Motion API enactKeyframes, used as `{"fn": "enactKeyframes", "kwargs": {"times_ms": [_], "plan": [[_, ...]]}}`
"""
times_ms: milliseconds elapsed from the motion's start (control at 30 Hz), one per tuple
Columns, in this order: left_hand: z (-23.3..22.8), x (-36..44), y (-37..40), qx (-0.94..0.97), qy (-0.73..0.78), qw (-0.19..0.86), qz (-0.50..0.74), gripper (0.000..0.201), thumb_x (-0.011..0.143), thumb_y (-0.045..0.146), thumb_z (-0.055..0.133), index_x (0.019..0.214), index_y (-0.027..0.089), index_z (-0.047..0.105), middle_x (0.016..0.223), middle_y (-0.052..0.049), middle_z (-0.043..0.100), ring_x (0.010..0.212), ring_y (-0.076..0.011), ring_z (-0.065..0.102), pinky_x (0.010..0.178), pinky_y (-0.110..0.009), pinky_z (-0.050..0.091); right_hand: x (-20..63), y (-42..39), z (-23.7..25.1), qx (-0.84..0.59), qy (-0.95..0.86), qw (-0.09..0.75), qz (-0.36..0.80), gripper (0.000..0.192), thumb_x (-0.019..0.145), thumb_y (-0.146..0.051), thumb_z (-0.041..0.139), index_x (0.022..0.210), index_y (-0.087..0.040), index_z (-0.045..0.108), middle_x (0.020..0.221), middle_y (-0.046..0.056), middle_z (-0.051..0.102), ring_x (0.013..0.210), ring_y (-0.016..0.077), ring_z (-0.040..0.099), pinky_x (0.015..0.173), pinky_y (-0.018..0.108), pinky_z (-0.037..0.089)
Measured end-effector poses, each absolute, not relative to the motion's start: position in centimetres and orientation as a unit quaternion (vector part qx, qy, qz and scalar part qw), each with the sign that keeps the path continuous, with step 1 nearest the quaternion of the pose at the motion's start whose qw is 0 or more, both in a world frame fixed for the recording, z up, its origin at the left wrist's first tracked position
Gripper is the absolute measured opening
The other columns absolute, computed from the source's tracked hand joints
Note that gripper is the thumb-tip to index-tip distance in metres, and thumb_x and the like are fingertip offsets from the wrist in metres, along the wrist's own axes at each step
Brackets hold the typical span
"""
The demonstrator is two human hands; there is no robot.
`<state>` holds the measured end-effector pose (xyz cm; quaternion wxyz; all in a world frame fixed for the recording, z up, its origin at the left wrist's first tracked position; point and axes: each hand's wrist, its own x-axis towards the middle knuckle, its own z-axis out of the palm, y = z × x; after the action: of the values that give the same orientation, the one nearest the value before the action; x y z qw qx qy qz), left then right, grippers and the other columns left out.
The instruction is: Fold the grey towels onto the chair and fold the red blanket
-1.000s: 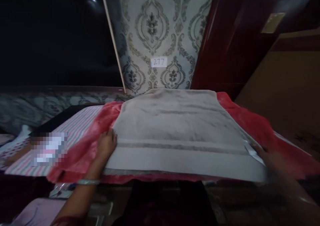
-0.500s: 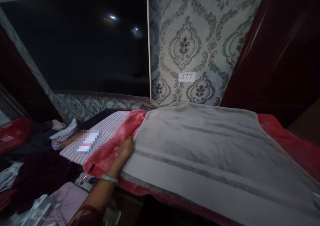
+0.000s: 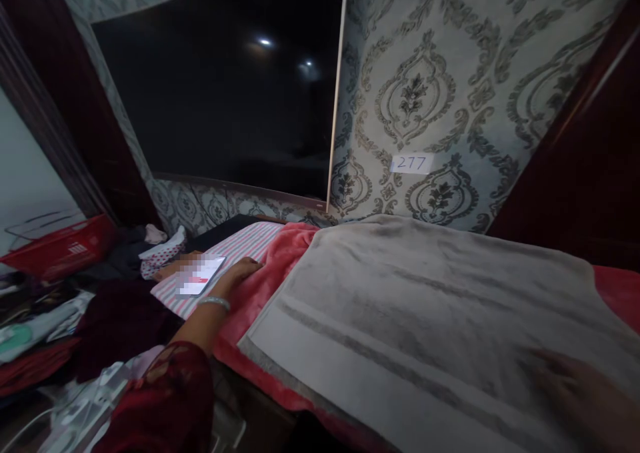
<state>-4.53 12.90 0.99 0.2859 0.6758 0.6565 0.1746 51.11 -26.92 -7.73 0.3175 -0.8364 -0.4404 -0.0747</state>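
Neither hand grips anything. The left hand (image 3: 239, 271) lies flat with its fingers stretched out, right where the red blanket (image 3: 270, 273) meets the striped cloth (image 3: 240, 246). A silver bangle (image 3: 214, 301) sits on that wrist, and the sleeve (image 3: 165, 399) is dark red with flowers. The right hand (image 3: 580, 389) lies open on the grey towel (image 3: 425, 306), near its front right corner, with the fingers pressing down flat.

The grey towel is spread out flat on top of the red blanket, and the blanket peeks out on both sides. A phone (image 3: 200, 279) lies on the striped cloth, just beside the left hand. Behind it all is a big dark screen (image 3: 225, 93) and a patterned wall with a small tag (image 3: 411, 163) that reads 277. A red basket (image 3: 60, 246) and heaps of clothes (image 3: 45, 319) sit off to the left.
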Motion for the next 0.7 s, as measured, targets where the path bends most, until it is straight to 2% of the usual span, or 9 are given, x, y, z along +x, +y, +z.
{"fn": "enactKeyframes", "kwargs": {"times_ms": [100, 167, 333, 433, 500, 600, 633, 700], "plan": [[0.5, -5.2, 11.8, 0.668, 0.621, 0.356, 0.204, 0.043, 0.070, 0.059, 0.070, 0.088, 0.020, 0.065, 0.082, -0.006, 0.072, 0.074, -0.0244, 0.069, 0.060, -0.030, 0.053, 49.9, -22.9, -8.6, -0.811, -0.470, 0.348, -0.004, 0.047, 0.076, -0.065, 0.045, 0.091, -0.030, 0.073, 0.104, 0.013, 0.074, 0.098, 0.0373, 0.068, 0.092, 0.054, 0.054], [0.7, -5.5, 11.5, 0.668, 0.609, 0.365, 0.222, 0.041, 0.069, 0.057, 0.071, 0.087, 0.020, 0.063, 0.082, -0.005, 0.070, 0.075, -0.0235, 0.068, 0.062, -0.030, 0.053, 49.3, -21.4, -9.5, -0.805, -0.480, 0.349, -0.022, 0.048, 0.075, -0.063, 0.044, 0.087, -0.026, 0.072, 0.098, 0.013, 0.075, 0.097, 0.0375, 0.068, 0.094, 0.055, 0.052], [3.1, -4.7, 11.7, 0.686, 0.631, 0.262, 0.250, 0.023, 0.070, 0.035, 0.071, 0.081, 0.017, 0.061, 0.080, -0.007, 0.065, 0.087, -0.0278, 0.064, 0.072, -0.034, 0.050, 49.1, -21.3, -11.2, -0.794, -0.488, 0.357, -0.064, 0.052, 0.078, -0.063, 0.042, 0.087, -0.022, 0.073, 0.095, 0.012, 0.074, 0.094, 0.0354, 0.068, 0.090, 0.053, 0.053], [4.4, -2.4, 9.7, 0.711, 0.605, 0.231, 0.272, 0.020, 0.072, 0.030, 0.070, 0.087, 0.018, 0.065, 0.088, -0.008, 0.067, 0.097, -0.0286, 0.063, 0.079, -0.033, 0.049, 49.5, -21.7, -11.5, -0.789, -0.491, 0.361, -0.072, 0.052, 0.079, -0.064, 0.042, 0.088, -0.023, 0.073, 0.096, 0.011, 0.074, 0.093, 0.0348, 0.068, 0.090, 0.053, 0.052], [4.3, -0.6, 7.0, 0.760, 0.526, 0.271, 0.268, 0.026, 0.074, 0.033, 0.072, 0.097, 0.020, 0.069, 0.094, -0.007, 0.070, 0.098, -0.0269, 0.064, 0.081, -0.032, 0.050, 49.7, -21.7, -11.5, -0.790, -0.490, 0.362, -0.068, 0.052, 0.079, -0.065, 0.043, 0.087, -0.023, 0.073, 0.096, 0.011, 0.074, 0.094, 0.0351, 0.068, 0.090, 0.053, 0.052], [3.2, 1.4, 3.4, 0.845, 0.275, 0.437, 0.139, 0.038, 0.077, 0.040, 0.072, 0.112, 0.022, 0.072, 0.103, -0.007, 0.073, 0.096, -0.0273, 0.066, 0.082, -0.034, 0.051, 50.0, -21.6, -11.7, -0.797, -0.484, 0.358, -0.058, 0.054, 0.078, -0.066, 0.042, 0.088, -0.023, 0.074, 0.097, 0.012, 0.074, 0.096, 0.0366, 0.068, 0.090, 0.054, 0.052], [2.8, 1.6, 3.1, 0.844, 0.244, 0.464, 0.113, 0.036, 0.078, 0.040, 0.071, 0.109, 0.022, 0.074, 0.102, -0.008, 0.074, 0.093, -0.0267, 0.067, 0.081, -0.034, 0.051, 50.1, -21.6, -11.8, -0.799, -0.482, 0.356, -0.055, 0.055, 0.079, -0.066, 0.042, 0.089, -0.023, 0.074, 0.097, 0.012, 0.074, 0.096, 0.0371, 0.068, 0.090, 0.055, 0.052], [2.2, 1.3, 3.9, 0.823, 0.324, 0.443, 0.144, 0.024, 0.080, 0.039, 0.067, 0.093, 0.020, 0.075, 0.093, -0.007, 0.074, 0.086, -0.0239, 0.067, 0.078, -0.032, 0.051, 50.1, -21.6, -11.9, -0.799, -0.481, 0.357, -0.054, 0.055, 0.078, -0.066, 0.042, 0.089, -0.023, 0.074, 0.097, 0.012, 0.074, 0.096, 0.0376, 0.068, 0.089, 0.055, 0.052]]}}
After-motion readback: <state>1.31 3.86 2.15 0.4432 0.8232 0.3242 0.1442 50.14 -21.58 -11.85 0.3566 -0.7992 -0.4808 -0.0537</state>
